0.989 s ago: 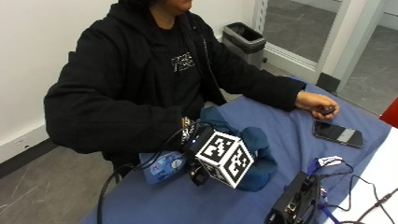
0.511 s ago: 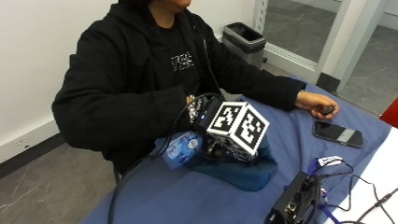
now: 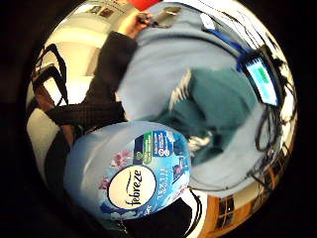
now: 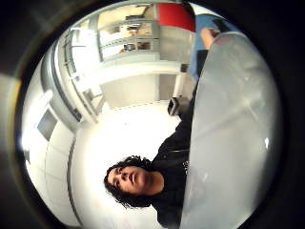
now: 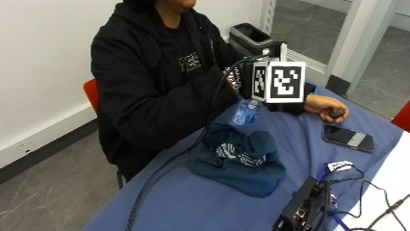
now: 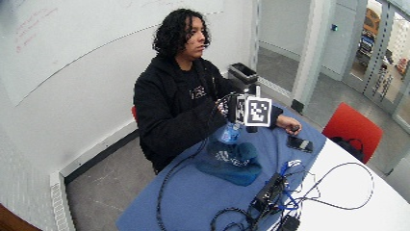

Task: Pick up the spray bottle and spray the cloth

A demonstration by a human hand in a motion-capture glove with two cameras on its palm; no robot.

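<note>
- The person's gloved right hand (image 5: 247,79) is holding the pale blue translucent plastic spray bottle with the Febreze label (image 5: 246,111) in the air, above and just behind the cloth. The glove's rig is hiding the fingers in both outside views, so their exact curl cannot be told; the bottle hanging clear of the counter indicates that they are closed around its upper part.
- The crumpled dark teal cloth with white lettering (image 5: 242,159) is lying on the blue-covered counter (image 5: 192,207), below the bottle and apart from it. In the little-finger palm view the bottle (image 3: 133,178) is filling the near field, with the cloth (image 3: 213,104) beyond it.
- Risk, aim: the nozzle is not visible in any view, so its direction cannot be confirmed. If it is pointing away from the cloth, the mist is likely to land on the counter cover or on the person's black sleeve.
- Risk, overspray: the black electronic box with its cables (image 5: 306,211) is sitting near the cloth's right edge. Spraying from this height is likely to widen the mist and carry it towards the box.
- Risk, overspray further right: the dark smartphone (image 5: 348,138) is lying flat on the counter, well apart from the cloth, beside the person's bare left hand (image 5: 326,107). It seems less exposed, unless the nozzle is swinging that way.
- Risk, grip: working the trigger while the bottle is hanging unsupported may tilt or drop the bottle onto the cloth.
</note>
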